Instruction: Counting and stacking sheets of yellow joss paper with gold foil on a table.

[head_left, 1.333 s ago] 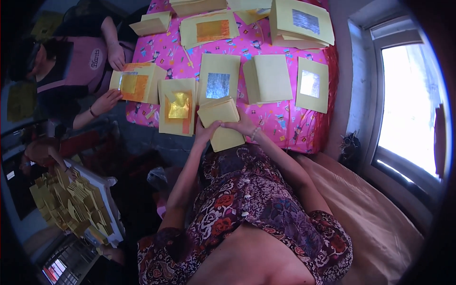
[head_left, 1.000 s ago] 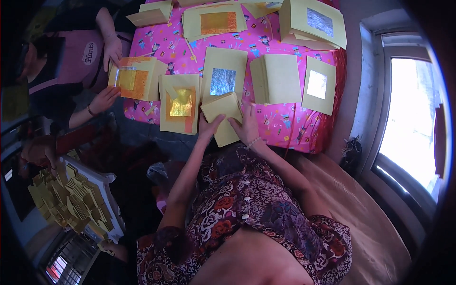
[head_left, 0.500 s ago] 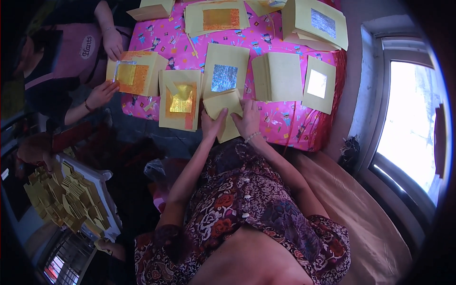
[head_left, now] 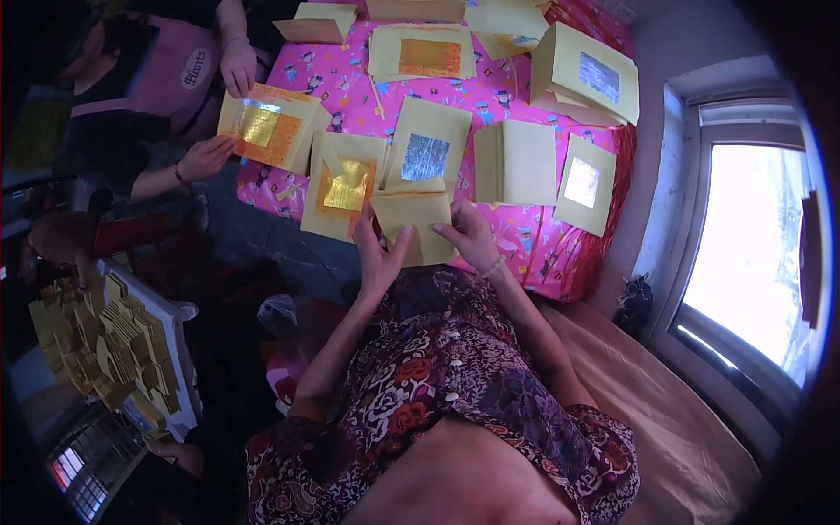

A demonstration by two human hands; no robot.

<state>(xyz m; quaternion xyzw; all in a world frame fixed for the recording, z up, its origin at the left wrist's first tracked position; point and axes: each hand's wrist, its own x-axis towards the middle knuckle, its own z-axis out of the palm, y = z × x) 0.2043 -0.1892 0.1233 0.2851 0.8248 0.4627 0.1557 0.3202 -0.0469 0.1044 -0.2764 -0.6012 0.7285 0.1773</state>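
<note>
Holding a folded yellow paper (head_left: 413,226) between both hands, my left hand (head_left: 378,258) and right hand (head_left: 471,238) clamp its lower edges.

Left hand (head_left: 378,255) and right hand (head_left: 470,238) cover the near corners of the folded yellow paper (head_left: 413,224); fingertips behind it hidden, so grip unclear

That paper overlaps the near edge of the silver-foil sheet (head_left: 426,154), lower margin unseen

Far row of paper stacks (head_left: 416,9) cut off by the top edge

A second person far left: their hands (head_left: 236,66) show, body mostly lost in dark rim, print on the apron (head_left: 171,79) too blurred to make out

Pattern on the pink tablecloth (head_left: 516,232) too small to tell

Near left, dim device with lit buttons (head_left: 83,477), kind uncertain
</note>
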